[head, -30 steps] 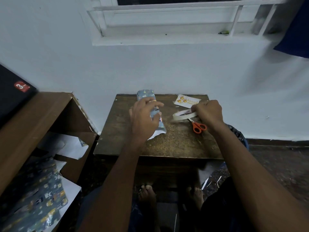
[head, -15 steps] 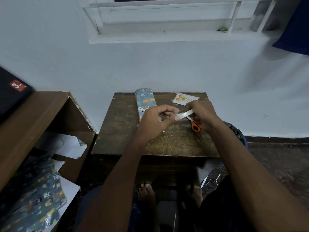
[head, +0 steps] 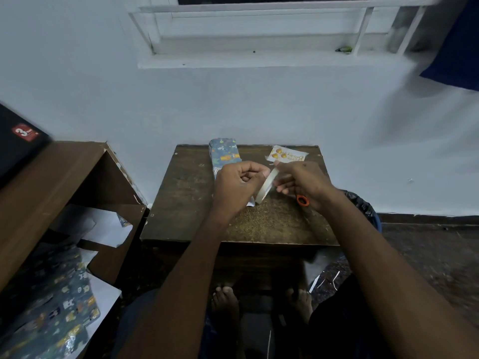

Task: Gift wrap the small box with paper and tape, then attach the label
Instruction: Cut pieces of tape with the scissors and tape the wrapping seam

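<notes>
**Tape roll lifted between both hands, box left lying on the table**

Since a second ago, the left hand (head: 239, 183) has come off the wrapped box (head: 225, 156) and joined the right hand (head: 302, 181) at the tape roll (head: 265, 186), which is now being held up on edge above the table (head: 181, 203) instead of lying flat. The right hand's grip is closing round the roll from the right side, fingers curled against its rim. The left hand's fingers are curling in, thumb and forefinger meeting at the roll's upper edge; whether they are pinching a tape end I cannot tell.

The box is lying flat at the table's far left, its long axis running from the wall toward the person, its near end hidden behind the left hand. A white paper corner (head: 251, 203) is showing below that hand. The label (head: 286, 154) is lying at the far right edge, near the wall. Orange scissors (head: 302, 200) are peeking out under the right wrist.

To the left, an open wooden shelf (head: 77, 172) is holding loose wrapping paper (head: 64, 307) and white sheets (head: 103, 226). The table's near half is lying bare wood.
</notes>
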